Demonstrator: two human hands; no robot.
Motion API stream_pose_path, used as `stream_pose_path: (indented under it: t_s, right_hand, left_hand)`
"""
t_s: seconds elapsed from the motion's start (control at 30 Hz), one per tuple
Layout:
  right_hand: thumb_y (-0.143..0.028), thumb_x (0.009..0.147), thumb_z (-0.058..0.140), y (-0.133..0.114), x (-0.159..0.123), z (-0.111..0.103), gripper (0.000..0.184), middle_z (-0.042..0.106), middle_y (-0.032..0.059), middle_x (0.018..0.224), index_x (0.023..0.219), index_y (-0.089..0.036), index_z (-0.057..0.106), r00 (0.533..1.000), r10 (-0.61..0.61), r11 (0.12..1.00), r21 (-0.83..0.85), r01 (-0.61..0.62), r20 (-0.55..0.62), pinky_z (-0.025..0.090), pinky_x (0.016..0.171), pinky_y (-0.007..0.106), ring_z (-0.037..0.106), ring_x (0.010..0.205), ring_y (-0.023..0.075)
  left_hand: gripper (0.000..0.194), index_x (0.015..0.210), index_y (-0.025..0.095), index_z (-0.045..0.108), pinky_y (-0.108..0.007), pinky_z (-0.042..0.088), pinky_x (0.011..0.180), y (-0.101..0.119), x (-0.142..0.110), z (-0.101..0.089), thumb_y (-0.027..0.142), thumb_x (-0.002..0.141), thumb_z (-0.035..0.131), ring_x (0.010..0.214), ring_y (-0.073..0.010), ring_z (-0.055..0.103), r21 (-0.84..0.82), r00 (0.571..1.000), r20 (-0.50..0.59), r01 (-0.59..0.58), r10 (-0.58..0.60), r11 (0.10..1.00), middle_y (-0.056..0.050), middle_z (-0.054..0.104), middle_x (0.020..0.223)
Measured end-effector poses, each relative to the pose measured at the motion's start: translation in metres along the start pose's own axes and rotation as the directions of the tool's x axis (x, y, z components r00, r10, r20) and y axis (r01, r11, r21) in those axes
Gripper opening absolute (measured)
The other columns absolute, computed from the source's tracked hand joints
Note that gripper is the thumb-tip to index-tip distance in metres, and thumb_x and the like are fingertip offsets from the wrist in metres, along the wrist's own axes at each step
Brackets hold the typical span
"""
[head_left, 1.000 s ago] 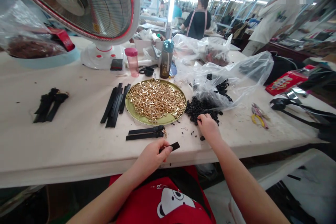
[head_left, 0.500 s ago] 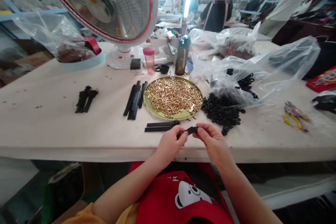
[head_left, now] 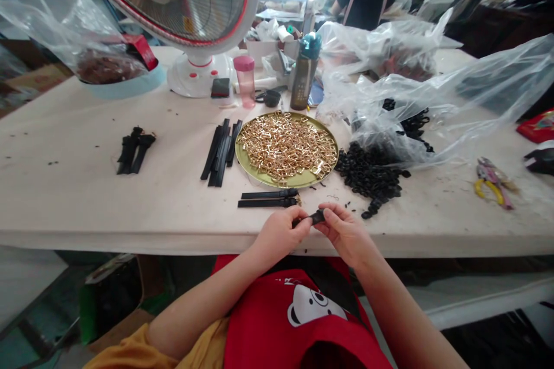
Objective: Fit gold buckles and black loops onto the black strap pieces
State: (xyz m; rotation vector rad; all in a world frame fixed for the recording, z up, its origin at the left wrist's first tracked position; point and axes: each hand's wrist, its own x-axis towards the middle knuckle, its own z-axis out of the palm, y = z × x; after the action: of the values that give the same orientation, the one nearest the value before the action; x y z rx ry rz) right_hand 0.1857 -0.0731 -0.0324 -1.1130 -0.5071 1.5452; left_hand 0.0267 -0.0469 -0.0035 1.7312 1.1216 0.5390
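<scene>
My left hand (head_left: pixel 279 234) and my right hand (head_left: pixel 346 234) meet at the table's near edge, both pinched on a short black strap piece (head_left: pixel 315 218) held between them. Just beyond lie two finished black straps (head_left: pixel 267 198). Behind those sits a round yellow-green tray (head_left: pixel 256 170) heaped with small gold buckles (head_left: pixel 288 147). To its right spreads a pile of small black loops (head_left: pixel 370 176). A bundle of black straps (head_left: pixel 221 151) lies to the left of the tray.
A fan (head_left: pixel 190 0) stands at the back left beside a pink cup (head_left: pixel 245 81) and a dark bottle (head_left: pixel 303 72). Clear plastic bags (head_left: pixel 433 98) cover the right. Pliers (head_left: pixel 493 190) lie far right, more black straps (head_left: pixel 132 150) far left. A person in a dark apron works behind.
My right hand left the black loop pile and came to my left hand; both now pinch the strap piece. The view shifted right and tilted down slightly.
</scene>
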Motion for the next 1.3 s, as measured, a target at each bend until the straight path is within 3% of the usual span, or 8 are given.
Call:
stream_pose_path:
  t_s: [0.13,0.4,0.63,0.8,0.9,1.0,1.17,1.3]
  right_hand:
    - [-0.035,0.059,0.078,0.006,0.004,-0.004,0.031,0.062,0.0001,0.073,0.083,-0.019,0.067,0.989,0.134,0.989,0.051,-0.138,0.068,0.048,0.060,0.015,0.055,0.061,0.0061]
    - [-0.031,0.058,0.079,0.018,0.005,-0.002,0.025,0.060,-0.0029,0.073,0.077,-0.022,0.066,0.993,0.116,0.990,0.072,-0.118,0.028,0.046,0.061,0.016,0.054,0.064,0.0062]
    - [-0.030,0.061,0.077,0.022,0.002,-0.004,0.024,0.063,-0.0004,0.079,0.080,-0.019,0.068,0.984,0.169,0.984,-0.066,-0.165,0.060,0.044,0.063,0.016,0.053,0.067,0.0062]
    - [-0.031,0.064,0.075,0.024,0.004,0.003,0.022,0.062,-0.0008,0.077,0.081,-0.020,0.066,0.987,0.129,0.991,0.018,-0.131,0.094,0.043,0.062,0.018,0.052,0.067,0.0071]
    - [-0.031,0.065,0.074,0.026,0.001,0.006,0.020,0.059,-0.0020,0.072,0.078,-0.019,0.065,0.989,0.134,0.990,0.024,-0.135,0.056,0.041,0.058,0.017,0.049,0.061,0.0056]
    - [-0.032,0.066,0.074,0.027,-0.006,0.011,0.020,0.058,-0.0019,0.071,0.075,-0.018,0.064,0.991,0.116,0.993,0.014,-0.118,0.073,0.042,0.062,0.018,0.050,0.062,0.0068]
    - [-0.038,0.070,0.069,0.023,-0.020,0.015,0.024,0.059,0.0005,0.071,0.082,-0.017,0.065,0.994,0.044,0.995,-0.089,-0.035,0.096,0.041,0.062,0.020,0.049,0.065,0.0093]
    - [-0.055,0.072,0.060,0.020,-0.031,0.011,0.041,0.060,0.0038,0.073,0.083,-0.017,0.067,0.997,0.029,0.998,0.045,-0.032,0.066,0.044,0.062,0.024,0.051,0.065,0.0120]
  left_hand:
    - [0.018,0.073,0.017,0.054,-0.019,0.033,0.052,-0.009,0.003,0.000,0.032,0.079,0.045,0.052,-0.0078,0.044,-0.107,0.997,0.041,0.073,-0.069,0.992,0.006,0.048,0.056]
    - [0.019,0.070,0.016,0.054,-0.019,0.034,0.051,-0.020,0.004,0.002,0.033,0.077,0.047,0.051,-0.0076,0.043,-0.198,0.990,0.065,0.138,-0.128,0.970,0.006,0.047,0.055]
    - [0.020,0.075,0.017,0.058,-0.021,0.032,0.053,-0.019,0.003,0.002,0.031,0.079,0.045,0.057,-0.0092,0.045,-0.009,0.991,0.129,0.020,-0.019,1.000,0.004,0.053,0.061]
    - [0.017,0.088,0.017,0.050,-0.021,0.036,0.056,-0.018,0.000,0.003,0.031,0.082,0.043,0.058,-0.0097,0.048,-0.104,0.999,0.001,0.047,-0.047,0.993,0.003,0.053,0.064]
    - [0.021,0.101,0.018,0.041,-0.022,0.040,0.062,-0.019,-0.007,0.001,0.023,0.081,0.043,0.063,-0.0105,0.053,-0.196,0.997,0.066,0.042,-0.029,0.980,0.003,0.057,0.068]
    - [0.016,0.094,0.018,0.041,-0.025,0.043,0.070,-0.017,-0.012,-0.001,0.017,0.079,0.042,0.073,-0.0121,0.058,-0.232,0.995,0.100,0.018,0.005,0.973,0.000,0.060,0.077]
    - [0.011,0.089,0.019,0.040,-0.024,0.044,0.066,-0.011,-0.016,-0.004,0.020,0.079,0.043,0.072,-0.0129,0.059,-0.213,0.998,0.046,0.051,-0.043,0.976,0.000,0.060,0.075]
    - [0.015,0.088,0.019,0.042,-0.022,0.041,0.054,-0.004,-0.021,-0.010,0.025,0.076,0.049,0.062,-0.0114,0.055,-0.186,0.993,0.082,0.098,-0.084,0.978,0.003,0.056,0.070]
